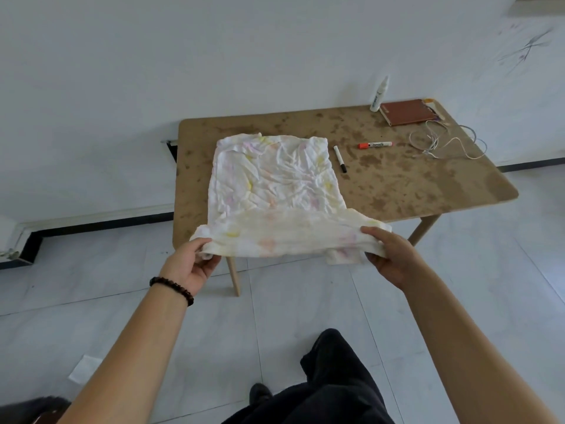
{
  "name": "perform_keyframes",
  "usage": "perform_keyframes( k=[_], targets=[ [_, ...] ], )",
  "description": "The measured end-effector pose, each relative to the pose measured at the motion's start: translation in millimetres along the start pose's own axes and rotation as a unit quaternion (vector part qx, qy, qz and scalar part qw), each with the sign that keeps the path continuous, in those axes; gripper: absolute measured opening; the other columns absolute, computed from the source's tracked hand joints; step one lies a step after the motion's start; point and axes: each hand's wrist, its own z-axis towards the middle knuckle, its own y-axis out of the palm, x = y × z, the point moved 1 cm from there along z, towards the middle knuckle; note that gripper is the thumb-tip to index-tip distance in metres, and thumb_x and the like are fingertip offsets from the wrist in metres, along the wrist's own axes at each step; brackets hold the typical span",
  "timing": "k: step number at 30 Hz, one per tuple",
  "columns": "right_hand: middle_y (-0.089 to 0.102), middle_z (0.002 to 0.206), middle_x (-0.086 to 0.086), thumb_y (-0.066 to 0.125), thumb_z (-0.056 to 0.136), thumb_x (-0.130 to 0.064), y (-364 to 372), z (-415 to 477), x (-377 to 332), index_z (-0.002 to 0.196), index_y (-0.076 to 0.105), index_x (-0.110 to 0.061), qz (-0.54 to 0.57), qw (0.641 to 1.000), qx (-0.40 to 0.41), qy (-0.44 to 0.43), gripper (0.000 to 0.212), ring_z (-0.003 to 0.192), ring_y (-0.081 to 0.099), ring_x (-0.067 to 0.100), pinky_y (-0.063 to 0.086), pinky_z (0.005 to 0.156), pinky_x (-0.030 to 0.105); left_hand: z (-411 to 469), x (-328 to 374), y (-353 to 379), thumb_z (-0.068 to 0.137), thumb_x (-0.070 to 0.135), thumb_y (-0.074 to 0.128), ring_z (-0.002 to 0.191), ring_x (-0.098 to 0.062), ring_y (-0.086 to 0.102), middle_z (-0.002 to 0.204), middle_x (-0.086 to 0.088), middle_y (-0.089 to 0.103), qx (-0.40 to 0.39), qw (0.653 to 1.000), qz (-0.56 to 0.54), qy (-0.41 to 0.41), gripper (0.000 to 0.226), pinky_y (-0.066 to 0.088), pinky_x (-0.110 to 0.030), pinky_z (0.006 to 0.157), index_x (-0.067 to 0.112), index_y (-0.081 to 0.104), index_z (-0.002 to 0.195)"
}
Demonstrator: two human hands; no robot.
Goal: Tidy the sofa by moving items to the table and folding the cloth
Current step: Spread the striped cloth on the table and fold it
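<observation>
Both hands, left hand (191, 264) and right hand (389, 255), have fingers clamped on the cloth's (275, 179) near corners, holding that edge taut off the counter (428, 185), likely ready to fold.

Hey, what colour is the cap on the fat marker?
Orange-red, on the fat marker, seen best in the head view.

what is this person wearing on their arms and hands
No sleeves or gloves are in view. A bracelet of dark round beads circles the wrist of the left hand. The right hand has no band or watch at its wrist.
</observation>
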Motion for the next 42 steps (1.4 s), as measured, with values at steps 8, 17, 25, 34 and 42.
perform_keyframes(
  k=[8,17,25,34,42],
  targets=[
    [0.069,0.098,0.014,0.069,0.088,-0.005,35,64,-29,0.108,0.062,0.001,0.054,0.998,0.007,0.0,0.022,0.078,0.072,0.016,0.059,0.064,0.024,55,48,42,0.092,-0.004,0.054,0.073,-0.016,0.06,0.07,-0.011,0.062,0.041,0.999,-0.022,0.003,0.014,0.057,-0.024,0.047,0.003,0.055,0.08],
    [0.066,0.087,0.008,0.065,0.091,-0.004,121,253,-115,0.093,0.063,-0.003,0.08,0.996,-0.028,0.035,0.003,0.077,0.069,0.013,0.059,0.069,0.023,214,147,159,0.093,-0.009,0.043,0.075,-0.017,0.06,0.085,-0.012,0.057,0.086,0.996,-0.002,0.037,0.022,0.057,-0.021,0.051,0.004,0.055,0.081],
    [0.058,0.117,0.016,0.076,0.082,-0.043,180,421,-151,0.124,0.047,-0.005,0.034,0.996,0.035,0.074,0.063,0.095,0.072,0.026,0.061,0.084,0.036,355,177,226,0.093,0.06,0.046,0.12,-0.023,0.052,0.131,-0.006,0.05,0.094,0.987,0.119,0.045,0.069,0.046,-0.039,0.102,0.021,0.032,0.148],
    [-0.003,0.166,0.009,0.027,0.102,-0.058,173,432,-52,0.158,0.009,-0.03,-0.761,0.567,-0.116,-0.294,0.066,0.153,-0.003,0.03,0.002,0.124,0.048,397,74,168,0.095,0.068,0.016,0.149,-0.028,-0.015,0.163,-0.009,-0.014,-0.003,0.442,0.855,0.271,0.071,-0.001,-0.054,0.119,0.033,-0.003,0.155],
    [-0.014,0.166,0.001,0.024,0.095,-0.073,147,465,-33,0.157,-0.006,-0.036,-0.805,0.53,-0.036,-0.263,0.078,0.153,-0.012,0.026,-0.001,0.123,0.051,447,91,126,0.088,0.076,0.019,0.15,-0.031,-0.009,0.163,-0.003,-0.011,0.04,0.454,0.848,0.269,0.078,0.002,-0.063,0.116,0.038,-0.001,0.154]
  ],
)
